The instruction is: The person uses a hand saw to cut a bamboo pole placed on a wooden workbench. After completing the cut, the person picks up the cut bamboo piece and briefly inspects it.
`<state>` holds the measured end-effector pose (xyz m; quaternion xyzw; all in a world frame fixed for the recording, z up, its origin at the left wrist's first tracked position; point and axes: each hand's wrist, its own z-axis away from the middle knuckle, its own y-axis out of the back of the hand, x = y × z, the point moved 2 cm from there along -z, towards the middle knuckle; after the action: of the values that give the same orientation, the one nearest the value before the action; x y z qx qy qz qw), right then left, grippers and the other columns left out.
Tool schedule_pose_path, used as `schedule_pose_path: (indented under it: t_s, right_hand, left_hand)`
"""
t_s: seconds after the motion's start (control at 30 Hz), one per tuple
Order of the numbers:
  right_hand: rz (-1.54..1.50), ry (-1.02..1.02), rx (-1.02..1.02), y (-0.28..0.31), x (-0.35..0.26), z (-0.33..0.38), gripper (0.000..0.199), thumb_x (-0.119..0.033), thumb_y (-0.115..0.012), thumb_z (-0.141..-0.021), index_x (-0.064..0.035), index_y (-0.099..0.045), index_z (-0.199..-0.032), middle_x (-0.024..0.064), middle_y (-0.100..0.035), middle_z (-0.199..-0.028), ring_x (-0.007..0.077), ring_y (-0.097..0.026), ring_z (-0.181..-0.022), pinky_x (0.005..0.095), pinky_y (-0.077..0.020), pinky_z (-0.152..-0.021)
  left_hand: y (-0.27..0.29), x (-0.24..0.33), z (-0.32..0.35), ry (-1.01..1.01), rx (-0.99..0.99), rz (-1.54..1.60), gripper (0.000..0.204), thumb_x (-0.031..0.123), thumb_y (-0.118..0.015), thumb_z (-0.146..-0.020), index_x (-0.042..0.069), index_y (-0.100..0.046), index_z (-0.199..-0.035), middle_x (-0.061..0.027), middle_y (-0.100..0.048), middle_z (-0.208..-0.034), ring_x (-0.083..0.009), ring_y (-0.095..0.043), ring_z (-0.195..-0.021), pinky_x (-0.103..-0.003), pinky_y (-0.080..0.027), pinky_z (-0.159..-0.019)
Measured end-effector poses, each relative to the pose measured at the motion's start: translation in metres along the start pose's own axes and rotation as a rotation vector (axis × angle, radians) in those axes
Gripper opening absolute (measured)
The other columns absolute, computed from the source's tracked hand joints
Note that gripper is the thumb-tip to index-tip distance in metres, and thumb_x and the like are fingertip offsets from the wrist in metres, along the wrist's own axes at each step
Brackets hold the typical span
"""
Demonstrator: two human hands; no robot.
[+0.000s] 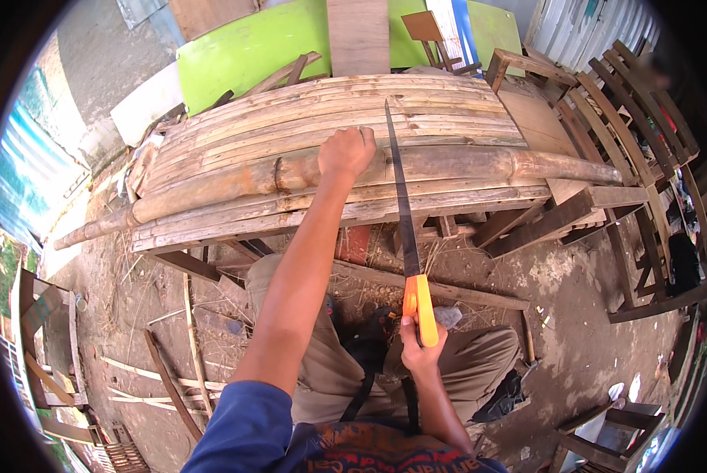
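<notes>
A long, thick bamboo pole [464,163] lies across a slatted bamboo tabletop [448,114], both its ends reaching past the slats. My left hand [347,152] is closed over the middle of the pole, its fingers curled down on the far side. In my right hand [423,347] is the orange handle of a hand saw [407,229], held low near my knees. The dark blade points away from me and crosses the pole just right of my left hand. Whether its teeth have cut into the bamboo cannot be seen.
Wooden frames and benches [574,213] crowd the right side. Bright green boards [255,59] lean behind the table. On the dirt floor lie bamboo strips [168,378] and a plank [448,292]; a hammer [529,339] rests at right. Another wooden frame [617,433] stands lower right.
</notes>
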<state>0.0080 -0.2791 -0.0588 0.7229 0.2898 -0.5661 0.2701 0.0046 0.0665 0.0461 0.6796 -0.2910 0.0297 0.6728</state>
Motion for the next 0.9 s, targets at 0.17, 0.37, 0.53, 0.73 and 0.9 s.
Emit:
schedule_pose_path:
  t_s: [0.17,0.37,0.53,0.73,0.9]
  right_hand:
    - [-0.020,-0.026,0.001,0.003,-0.003,-0.003,0.024,-0.008,-0.069,-0.090,-0.0006,-0.055,-0.072,0.0007,-0.044,-0.053,0.0071,-0.039,-0.050,0.0293,-0.0323,-0.046]
    - [-0.060,-0.076,-0.013,0.004,0.002,0.002,0.021,-0.008,-0.069,-0.090,0.0002,-0.057,-0.075,0.0014,-0.046,-0.055,0.0071,-0.040,-0.051,0.0286,-0.0343,-0.047]
    - [-0.028,-0.065,0.021,0.015,0.007,-0.004,0.018,-0.007,-0.067,-0.090,0.0007,-0.059,-0.076,0.0000,-0.051,-0.057,0.0068,-0.045,-0.053,0.0282,-0.0361,-0.049]
    - [0.017,-0.011,0.005,0.018,0.013,-0.007,0.021,-0.007,-0.066,-0.090,0.0008,-0.056,-0.073,0.0006,-0.046,-0.056,0.0074,-0.040,-0.052,0.0299,-0.0321,-0.048]
    - [-0.080,-0.050,0.065,0.025,0.030,-0.004,0.022,-0.007,-0.064,-0.091,-0.0004,-0.056,-0.072,-0.0007,-0.048,-0.055,0.0076,-0.043,-0.049,0.0286,-0.0343,-0.047]
  left_hand:
    - [0.000,-0.005,0.004,-0.158,-0.017,-0.056,0.051,0.039,-0.040,-0.100,-0.001,-0.072,-0.102,-0.0268,-0.070,-0.101,-0.0426,-0.067,-0.099,-0.051,-0.052,-0.091]
    - [-0.009,-0.033,0.031,-0.562,0.212,-0.199,0.043,0.037,-0.042,-0.103,0.004,-0.066,-0.114,-0.0186,-0.067,-0.113,-0.0331,-0.060,-0.116,-0.052,-0.040,-0.105]
    - [0.023,-0.059,0.042,-0.539,0.364,-0.047,0.049,0.042,-0.037,-0.105,0.003,-0.062,-0.122,-0.0177,-0.061,-0.127,-0.0303,-0.052,-0.127,-0.056,-0.032,-0.111]
    - [0.079,-0.207,0.012,-0.088,0.327,-0.156,0.060,0.049,-0.029,-0.105,0.002,-0.064,-0.117,-0.0221,-0.064,-0.121,-0.0362,-0.057,-0.122,-0.056,-0.035,-0.108]
    - [0.079,-0.221,0.031,-0.102,0.277,-0.313,0.068,0.052,-0.028,-0.104,0.000,-0.071,-0.096,-0.0235,-0.071,-0.091,-0.0406,-0.067,-0.095,-0.051,-0.042,-0.100]
